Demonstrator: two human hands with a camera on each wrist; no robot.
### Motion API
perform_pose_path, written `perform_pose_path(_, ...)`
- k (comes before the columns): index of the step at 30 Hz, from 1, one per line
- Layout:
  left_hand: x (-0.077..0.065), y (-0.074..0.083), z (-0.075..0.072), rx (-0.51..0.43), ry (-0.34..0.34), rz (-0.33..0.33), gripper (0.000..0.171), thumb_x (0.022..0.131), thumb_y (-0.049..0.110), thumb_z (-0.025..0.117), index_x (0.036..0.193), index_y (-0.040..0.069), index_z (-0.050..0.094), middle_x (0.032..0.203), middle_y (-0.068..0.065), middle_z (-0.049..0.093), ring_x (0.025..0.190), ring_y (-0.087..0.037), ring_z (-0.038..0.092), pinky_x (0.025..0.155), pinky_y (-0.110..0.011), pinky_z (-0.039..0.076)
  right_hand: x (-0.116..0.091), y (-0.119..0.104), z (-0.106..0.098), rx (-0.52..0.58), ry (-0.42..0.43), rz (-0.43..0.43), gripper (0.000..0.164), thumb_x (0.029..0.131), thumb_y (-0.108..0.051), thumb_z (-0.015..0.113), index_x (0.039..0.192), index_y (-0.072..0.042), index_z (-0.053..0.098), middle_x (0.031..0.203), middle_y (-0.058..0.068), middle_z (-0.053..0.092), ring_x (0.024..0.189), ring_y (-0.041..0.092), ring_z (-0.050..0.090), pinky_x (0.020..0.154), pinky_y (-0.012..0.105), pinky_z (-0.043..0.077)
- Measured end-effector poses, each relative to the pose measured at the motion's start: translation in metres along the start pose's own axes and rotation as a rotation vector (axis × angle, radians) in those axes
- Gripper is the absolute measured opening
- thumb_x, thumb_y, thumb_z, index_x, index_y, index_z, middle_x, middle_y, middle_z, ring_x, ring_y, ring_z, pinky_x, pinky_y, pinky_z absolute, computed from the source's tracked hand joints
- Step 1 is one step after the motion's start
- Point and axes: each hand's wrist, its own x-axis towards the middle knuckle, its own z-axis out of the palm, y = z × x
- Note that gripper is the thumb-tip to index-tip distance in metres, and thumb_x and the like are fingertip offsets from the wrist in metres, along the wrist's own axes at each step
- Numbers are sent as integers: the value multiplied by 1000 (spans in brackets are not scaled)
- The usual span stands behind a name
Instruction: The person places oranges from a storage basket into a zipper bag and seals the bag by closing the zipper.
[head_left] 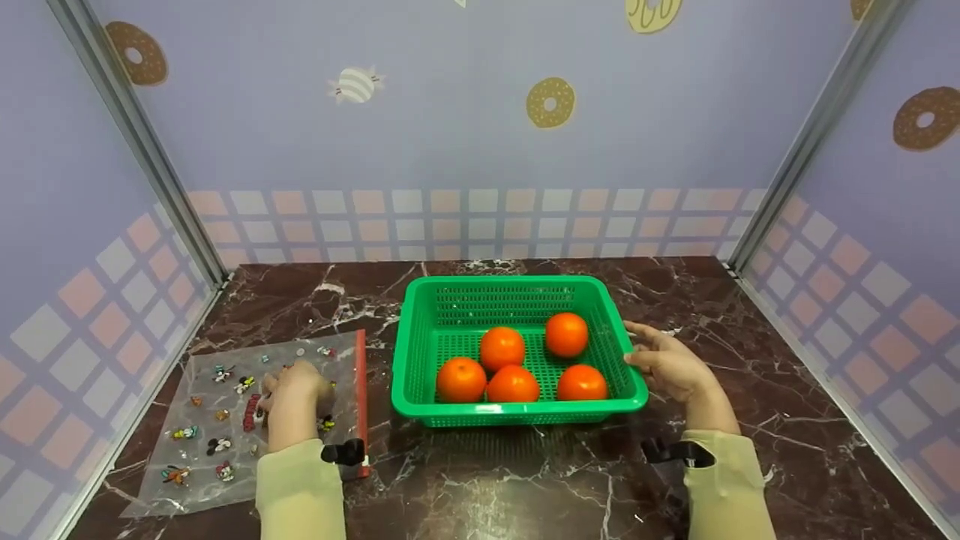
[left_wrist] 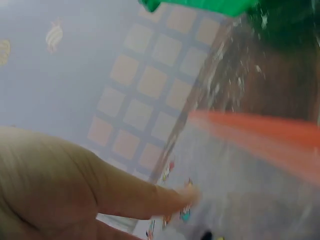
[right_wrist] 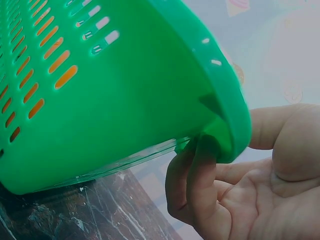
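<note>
Table [head_left: 495, 480]: dark, veined top
Basket [head_left: 517, 409]: green, standing mid-table
Bag [head_left: 225, 420]: clear, red-edged, printed with small figures, flat left of the basket
Right hand [head_left: 679, 371]: fingers curled under the basket's right rim, holding it
Left hand [head_left: 300, 390]: over the bag; one finger looks straight, but blur hides others, so I cannot tell if they grip
Fruits [head_left: 502, 349]: five, round, orange, inside the basket

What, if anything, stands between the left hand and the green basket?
The clear bag under the left hand runs that way, ending in a red strip; nothing visible stands between that strip and the green basket.
</note>
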Motion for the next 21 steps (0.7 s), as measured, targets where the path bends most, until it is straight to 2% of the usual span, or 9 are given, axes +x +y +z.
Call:
perform_pose_path(1, 0, 3, 0, -1, 22, 13, 87, 101, 22, 61, 160, -11, 7, 162, -43, 2, 151, -61, -5, 118, -78, 15, 0, 0, 0, -1, 0, -1, 79, 101, 0, 57, 165, -2, 10, 112, 2, 65, 89, 9, 70, 81, 32, 63)
perform_pose_path(3, 0, 9, 2, -8, 72, 37, 76, 102, 25, 57, 158, -11, 21, 160, -41, 20, 151, -59, 15, 116, -74, 28, 0, 0, 0, -4, 2, -2, 79, 101, 0, 57, 165, -2, 10, 113, 2, 65, 90, 10, 71, 80, 32, 63)
perform_pose_path(5, 0, 15, 6, 16, 108, 64, 70, 103, 30, 56, 154, -12, 32, 155, -40, 33, 144, -58, 33, 111, -72, 37, 0, 1, 0, -5, 4, -4, 79, 101, 0, 57, 164, -2, 11, 114, 3, 65, 90, 10, 71, 80, 32, 63)
perform_pose_path(7, 2, 21, 12, 45, 122, 88, 63, 104, 34, 55, 146, -13, 45, 147, -39, 46, 134, -58, 47, 107, -71, 41, 0, 1, 0, -5, 7, -5, 79, 100, 0, 56, 164, -2, 11, 115, 3, 65, 90, 9, 70, 81, 32, 63)
perform_pose_path(12, 6, 28, 28, 57, 128, 125, 58, 105, 37, 57, 128, -15, 60, 128, -36, 63, 114, -51, 63, 99, -64, 50, 0, 1, 0, 0, 1, -1, 79, 100, 0, 57, 164, -1, 10, 112, 2, 66, 90, 9, 70, 80, 32, 63)
perform_pose_path(14, 7, 29, 32, 69, 133, 124, 56, 104, 38, 59, 124, -13, 64, 123, -34, 65, 109, -48, 66, 95, -61, 53, 0, 1, 0, 3, -3, 0, 79, 101, 0, 57, 164, -1, 10, 112, 2, 66, 89, 10, 71, 80, 32, 63)
perform_pose_path(16, 7, 32, 35, 101, 139, 119, 54, 103, 39, 61, 122, -12, 65, 123, -34, 66, 112, -52, 64, 97, -64, 52, 0, 1, 0, 5, -3, 2, 79, 101, 0, 57, 164, -2, 10, 114, 2, 65, 89, 10, 71, 80, 32, 63)
perform_pose_path(18, 9, 34, 37, 140, 150, 115, 54, 102, 36, 64, 125, -13, 64, 130, -37, 61, 123, -59, 56, 100, -67, 49, 0, 0, 0, 13, -7, 2, 79, 101, 0, 57, 164, -2, 10, 116, 4, 64, 90, 11, 72, 80, 32, 63)
perform_pose_path(21, 10, 36, 40, 173, 160, 107, 50, 100, 23, 65, 131, -15, 59, 141, -45, 48, 135, -70, 37, 105, -72, 43, 0, 0, 0, 18, -9, 2, 79, 101, 0, 57, 164, -2, 10, 118, 5, 64, 92, 12, 73, 80, 33, 63)
